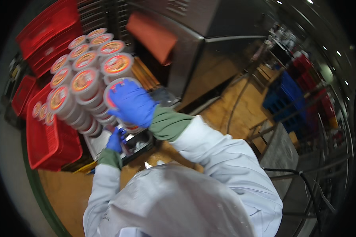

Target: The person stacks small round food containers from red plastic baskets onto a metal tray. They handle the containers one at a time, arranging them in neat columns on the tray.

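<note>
My right hand (133, 102), in a blue glove, lies over the lid of a round plastic tub (107, 96) at the near right of the stacks. Its fingers rest across the lid and its thumb is apart, at the near side. Lower down, my left hand (115, 140), also blue-gloved, is at the foot of that stack beside a metal tray (98, 143). The left fingers are partly hidden and blurred, so their grip is unclear. Several stacks of translucent tubs (84, 81) with red and yellow printed lids stand close together beyond my hands.
A red plastic basket (52, 142) stands left of the stacks, with small lidded cups (43, 112) at its far end. Larger red crates (52, 35) rise behind. A stainless steel cabinet (192, 56) borders the right side. Blue crates (287, 97) and a hose (238, 102) are farther right.
</note>
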`<state>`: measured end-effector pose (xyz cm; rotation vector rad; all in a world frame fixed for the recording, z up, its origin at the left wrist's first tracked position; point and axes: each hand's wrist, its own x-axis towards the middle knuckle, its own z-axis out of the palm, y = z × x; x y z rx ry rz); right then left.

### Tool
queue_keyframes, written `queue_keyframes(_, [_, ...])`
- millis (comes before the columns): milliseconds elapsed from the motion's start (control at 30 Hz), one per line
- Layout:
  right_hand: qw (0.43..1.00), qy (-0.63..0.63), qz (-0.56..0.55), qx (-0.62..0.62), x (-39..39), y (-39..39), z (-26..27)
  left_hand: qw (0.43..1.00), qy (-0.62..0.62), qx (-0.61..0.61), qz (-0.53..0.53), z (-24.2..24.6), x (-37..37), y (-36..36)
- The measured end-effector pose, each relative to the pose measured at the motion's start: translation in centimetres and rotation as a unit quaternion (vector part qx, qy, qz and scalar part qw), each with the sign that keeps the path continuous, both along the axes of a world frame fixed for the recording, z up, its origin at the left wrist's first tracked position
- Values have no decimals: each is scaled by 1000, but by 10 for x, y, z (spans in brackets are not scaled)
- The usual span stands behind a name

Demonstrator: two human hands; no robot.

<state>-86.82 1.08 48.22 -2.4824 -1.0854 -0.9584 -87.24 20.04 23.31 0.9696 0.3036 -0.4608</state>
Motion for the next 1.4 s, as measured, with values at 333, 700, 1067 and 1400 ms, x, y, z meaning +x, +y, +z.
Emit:
queue_keyframes(333, [997,61,38,13,2,-31,24,990,-52,-120,43,94,-46,34])
queue_keyframes(700, [957,281,65,-4,13,-41,66,969,-227,3,94,240,-33,-12])
queue_keyframes(1067, [279,686,396,542,-54,-6,31,858,-485,-32,166,320,-45,-53])
queue_keyframes(1400, [544,670,291,413,-53,1,32,896,-395,-90,179,316,-46,-36])
